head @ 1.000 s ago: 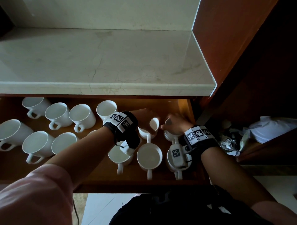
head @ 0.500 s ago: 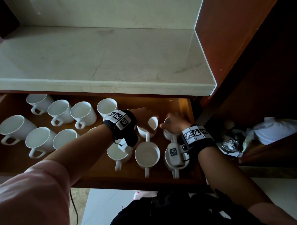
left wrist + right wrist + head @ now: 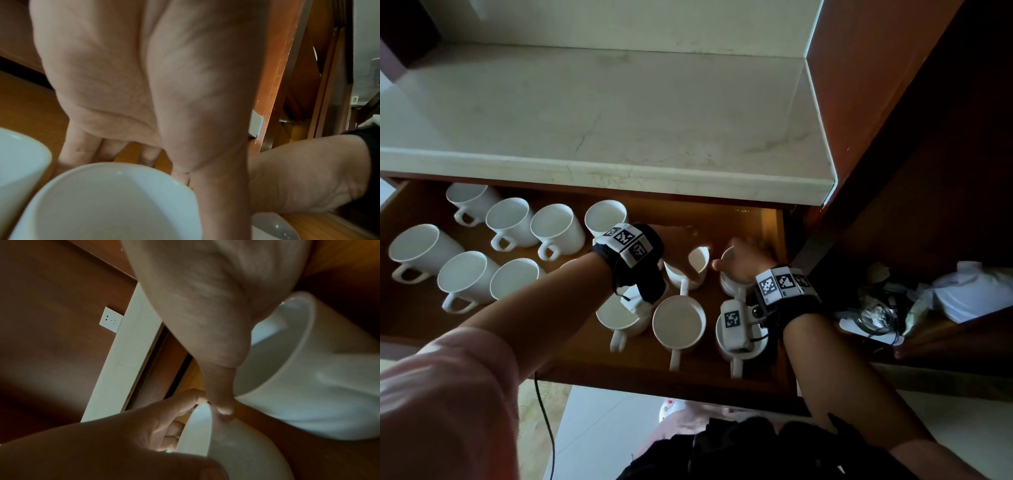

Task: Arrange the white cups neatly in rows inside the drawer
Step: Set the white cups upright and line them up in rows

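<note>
The wooden drawer [image 3: 770,363] is pulled out and holds several white cups. My left hand [image 3: 686,247] reaches over to the back right and grips one white cup [image 3: 697,264] by its rim, fingers down the far side [image 3: 81,146] and thumb on the near side. Beside it, my right hand [image 3: 741,261] grips the neighbouring white cup [image 3: 730,281], which shows as the cup [image 3: 308,369] under my palm. In the right wrist view the thumb tip [image 3: 224,408] touches the rim of the left hand's cup [image 3: 202,431]. Both cups stand upright, close together.
Three cups [image 3: 678,322] line the front right with handles toward me. More cups [image 3: 556,228] stand in two loose rows on the left. A marble counter [image 3: 619,120] overhangs the drawer's back. The drawer's right wall [image 3: 774,229] is close to my right hand.
Both hands stay on the same two cups at the back right. The head view has shifted slightly; the cups show no clear movement.
</note>
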Motion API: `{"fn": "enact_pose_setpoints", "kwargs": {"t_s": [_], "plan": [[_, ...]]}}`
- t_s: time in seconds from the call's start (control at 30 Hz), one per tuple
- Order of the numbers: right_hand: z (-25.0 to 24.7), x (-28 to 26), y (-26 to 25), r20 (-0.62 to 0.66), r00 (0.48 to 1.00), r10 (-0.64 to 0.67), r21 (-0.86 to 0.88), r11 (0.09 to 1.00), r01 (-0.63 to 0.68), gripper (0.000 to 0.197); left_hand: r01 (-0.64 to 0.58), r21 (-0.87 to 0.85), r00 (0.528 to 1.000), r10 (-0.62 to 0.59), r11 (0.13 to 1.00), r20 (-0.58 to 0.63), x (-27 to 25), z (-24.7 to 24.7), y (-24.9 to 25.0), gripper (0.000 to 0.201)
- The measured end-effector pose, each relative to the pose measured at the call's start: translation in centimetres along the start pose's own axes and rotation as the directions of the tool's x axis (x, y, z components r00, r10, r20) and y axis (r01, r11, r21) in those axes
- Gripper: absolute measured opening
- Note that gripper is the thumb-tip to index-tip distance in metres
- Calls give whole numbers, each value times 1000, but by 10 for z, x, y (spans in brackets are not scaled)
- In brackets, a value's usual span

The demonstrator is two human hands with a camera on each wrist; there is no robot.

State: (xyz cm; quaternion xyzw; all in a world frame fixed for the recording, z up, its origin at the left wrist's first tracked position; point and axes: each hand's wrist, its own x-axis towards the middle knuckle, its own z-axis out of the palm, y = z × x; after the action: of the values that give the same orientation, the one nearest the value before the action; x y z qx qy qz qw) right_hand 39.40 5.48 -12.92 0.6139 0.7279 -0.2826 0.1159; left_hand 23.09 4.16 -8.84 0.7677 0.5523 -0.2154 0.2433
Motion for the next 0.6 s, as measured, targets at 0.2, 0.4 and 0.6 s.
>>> {"fn": "enact_pose_setpoints", "kwargs": {"t_s": [0.2,0.4,0.6], "plan": [[-1,1,-2,28,1000,-3,13,1000,2,57,27,-4,999,-27,1000,29,3,2,-2,87],[-5,-7,-4,30,999,38,12,999,-39,79,-52,-71,997,48,996,-62,-10,0,-21,77],[-18,-31,-20,-40,998,48,43,998,-46,74,-138,-50,977,128,989,-170,-25,7,-60,71]]}}
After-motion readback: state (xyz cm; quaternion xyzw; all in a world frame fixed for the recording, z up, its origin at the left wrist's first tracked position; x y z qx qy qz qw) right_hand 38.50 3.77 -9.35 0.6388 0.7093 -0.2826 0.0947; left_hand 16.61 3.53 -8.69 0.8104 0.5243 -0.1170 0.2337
